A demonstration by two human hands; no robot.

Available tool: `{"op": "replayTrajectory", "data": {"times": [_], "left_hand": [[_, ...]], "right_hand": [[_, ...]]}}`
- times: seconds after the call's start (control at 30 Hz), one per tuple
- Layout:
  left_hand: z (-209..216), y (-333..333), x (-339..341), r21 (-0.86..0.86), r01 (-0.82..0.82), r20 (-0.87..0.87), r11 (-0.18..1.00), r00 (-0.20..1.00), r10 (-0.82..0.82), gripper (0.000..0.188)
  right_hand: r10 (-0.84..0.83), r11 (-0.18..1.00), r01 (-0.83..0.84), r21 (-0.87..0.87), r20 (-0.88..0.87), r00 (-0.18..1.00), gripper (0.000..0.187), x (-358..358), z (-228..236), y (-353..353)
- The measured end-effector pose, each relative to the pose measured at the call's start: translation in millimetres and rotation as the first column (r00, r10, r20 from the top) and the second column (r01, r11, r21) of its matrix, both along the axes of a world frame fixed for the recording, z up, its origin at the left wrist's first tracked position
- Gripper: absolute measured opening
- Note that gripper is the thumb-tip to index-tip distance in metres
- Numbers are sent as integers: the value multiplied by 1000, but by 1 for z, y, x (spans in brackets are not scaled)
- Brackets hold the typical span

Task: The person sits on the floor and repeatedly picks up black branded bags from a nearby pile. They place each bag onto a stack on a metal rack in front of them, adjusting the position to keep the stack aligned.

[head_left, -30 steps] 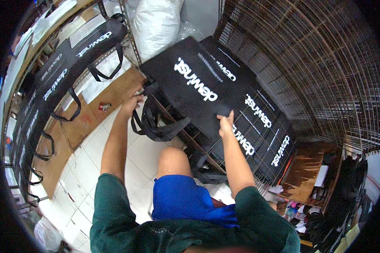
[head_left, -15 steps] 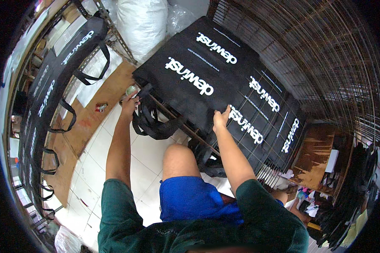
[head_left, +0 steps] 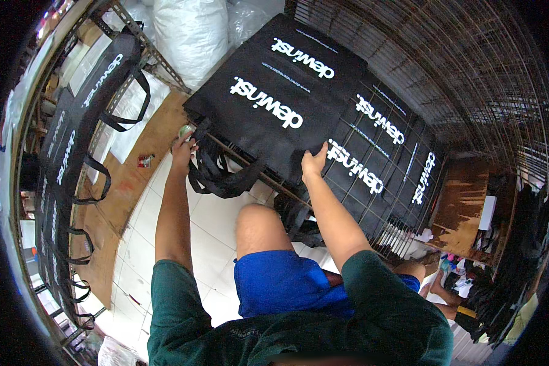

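A black fabric bag [head_left: 256, 79] with white lettering lies flat on a wire rack, its handles [head_left: 222, 177] hanging over the front edge. My right hand [head_left: 314, 163] is at the bag's near right corner, thumb upward and the other fingers partly hidden; it looks closed on the fabric. Beside the rack's near left corner, my left hand [head_left: 183, 148] is curled, with a small round greenish thing [head_left: 186, 130] at its fingertips. What that hand grips I cannot make out. More black bags [head_left: 360, 171] lie to the right under wire mesh.
Raised wire mesh racks [head_left: 427, 55] lean along the far right. On the left, a shelf holds a row of black bags [head_left: 82, 116] above a brown board [head_left: 97, 229]. A big white sack [head_left: 192, 43] stands at the back. Someone's bare feet [head_left: 442, 293] show at the lower right.
The view has shifted a little, so the racks and bags appear slightly further left. Both hands keep nearly the same places at the front corners; the right one sits slightly further left.
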State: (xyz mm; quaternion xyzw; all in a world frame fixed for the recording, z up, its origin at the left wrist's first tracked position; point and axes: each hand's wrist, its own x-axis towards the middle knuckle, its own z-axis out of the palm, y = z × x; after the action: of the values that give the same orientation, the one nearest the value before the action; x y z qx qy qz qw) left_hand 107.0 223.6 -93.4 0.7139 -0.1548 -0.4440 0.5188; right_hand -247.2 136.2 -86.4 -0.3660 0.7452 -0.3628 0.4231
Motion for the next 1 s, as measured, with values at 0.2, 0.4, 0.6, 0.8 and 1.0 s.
{"op": "replayTrajectory", "data": {"times": [0.2,0.4,0.6,0.8,1.0], "left_hand": [[-4,-6,2,-4,-12,16,1000,1000,13,37],[-4,-8,-3,-3,-25,16,1000,1000,25,35],[-5,-10,-3,17,10,94,1000,995,-11,35],[-12,-11,12,-83,88,204,993,976,-69,36],[11,-19,-6,42,111,339,993,933,-119,40]], "right_hand": [[-33,999,33,-9,-43,999,70,4,-2,-4],[-40,999,41,7,-44,998,68,1,-3,-5],[49,998,-51,-20,-117,992,67,-3,1,0],[46,998,-52,-38,-135,990,66,0,-8,-1],[39,994,-66,-82,-288,957,67,-7,-23,-4]]}}
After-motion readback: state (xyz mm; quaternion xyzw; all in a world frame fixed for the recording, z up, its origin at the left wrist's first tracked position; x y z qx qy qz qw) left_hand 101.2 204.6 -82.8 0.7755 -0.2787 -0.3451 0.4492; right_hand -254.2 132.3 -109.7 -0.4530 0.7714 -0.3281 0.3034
